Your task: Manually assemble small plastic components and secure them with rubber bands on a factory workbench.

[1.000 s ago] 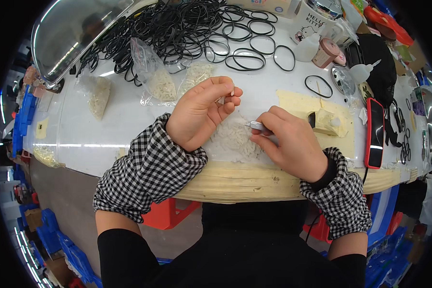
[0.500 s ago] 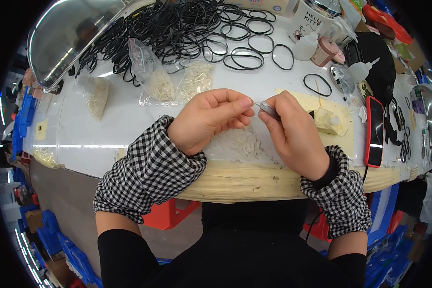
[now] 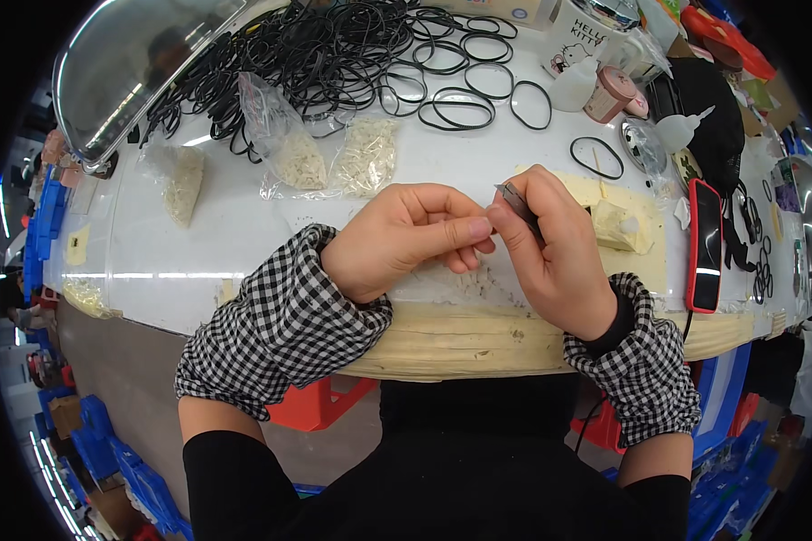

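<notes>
My right hand [image 3: 559, 248] grips a small grey utility knife [image 3: 521, 206], its narrow tip pointing up and left past my fingers. My left hand [image 3: 410, 236] is closed in a pinch, thumb against forefinger, right beside my right thumb. Whatever sits in that pinch is too small and too covered to make out. Under the hands, at the table's front edge, lies a scatter of small pale pieces [image 3: 467, 281], partly hidden by my left fingers. Three clear plastic bags of similar pale bits, a left bag [image 3: 185, 187], a middle bag [image 3: 302, 164] and a right bag [image 3: 368, 155], lie beyond my left hand.
A tangled heap of black bands [image 3: 307, 63] covers the back, with loose loops [image 3: 457, 110] to its right. On the right are a yellowish block [image 3: 615, 225], a red-cased phone [image 3: 705, 248] and white squeeze bottles [image 3: 573, 87]. A clear domed cover [image 3: 126, 81] stands back left.
My left hand has dropped slightly and moved right, closer to my right thumb. The knife has swung so its tip points upward, away from my left fingertips.
</notes>
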Demonstrator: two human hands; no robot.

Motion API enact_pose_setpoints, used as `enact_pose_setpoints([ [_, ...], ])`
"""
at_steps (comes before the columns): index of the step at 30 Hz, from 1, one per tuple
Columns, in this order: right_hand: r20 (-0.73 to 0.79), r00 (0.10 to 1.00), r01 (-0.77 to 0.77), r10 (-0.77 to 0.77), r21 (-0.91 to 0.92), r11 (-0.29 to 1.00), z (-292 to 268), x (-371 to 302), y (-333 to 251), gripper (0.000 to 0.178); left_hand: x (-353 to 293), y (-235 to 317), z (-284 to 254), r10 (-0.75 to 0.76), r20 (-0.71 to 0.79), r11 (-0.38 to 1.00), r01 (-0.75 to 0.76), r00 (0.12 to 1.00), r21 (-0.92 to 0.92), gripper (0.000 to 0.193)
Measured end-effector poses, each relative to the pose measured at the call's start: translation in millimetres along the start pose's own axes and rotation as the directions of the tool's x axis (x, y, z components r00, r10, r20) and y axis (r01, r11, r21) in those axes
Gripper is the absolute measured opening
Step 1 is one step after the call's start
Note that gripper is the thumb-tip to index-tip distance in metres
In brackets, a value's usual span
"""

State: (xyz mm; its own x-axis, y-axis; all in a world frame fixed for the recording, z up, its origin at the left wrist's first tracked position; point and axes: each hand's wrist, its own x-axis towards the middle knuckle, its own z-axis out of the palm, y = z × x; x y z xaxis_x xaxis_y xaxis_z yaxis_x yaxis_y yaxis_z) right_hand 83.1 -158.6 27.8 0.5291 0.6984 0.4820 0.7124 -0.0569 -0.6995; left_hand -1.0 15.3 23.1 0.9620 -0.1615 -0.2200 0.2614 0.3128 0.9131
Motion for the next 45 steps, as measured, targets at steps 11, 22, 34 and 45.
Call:
enact_pose_setpoints([
  [11, -0.039, 0.999, 0.038, -0.035, 0.06, 0.997, -1, 5, -8, 0.014, -3, 6, 5, 0.047, -0.024, 0.984, -0.051, 0.999, -0.168, 0.017],
  [22, -0.04, 0.991, 0.127, -0.127, 0.022, 0.992, -6, 1, -4, 0.024, 0, -2, -2, 0.075, 0.06, 0.979, -0.062, 0.995, -0.193, 0.024],
  [34, 0.021, 0.997, 0.083, -0.081, -0.27, 0.959, -3, -1, -2, 0.031, 1, 0, -3, 0.097, 0.123, 0.959, -0.06, 0.988, -0.277, 0.017],
  [45, 0.05, 0.995, 0.095, -0.084, -0.309, 0.946, -6, -2, -2, 0.032, 1, 0, -3, 0.101, 0.135, 0.969, -0.066, 0.986, -0.238, 0.017],
])
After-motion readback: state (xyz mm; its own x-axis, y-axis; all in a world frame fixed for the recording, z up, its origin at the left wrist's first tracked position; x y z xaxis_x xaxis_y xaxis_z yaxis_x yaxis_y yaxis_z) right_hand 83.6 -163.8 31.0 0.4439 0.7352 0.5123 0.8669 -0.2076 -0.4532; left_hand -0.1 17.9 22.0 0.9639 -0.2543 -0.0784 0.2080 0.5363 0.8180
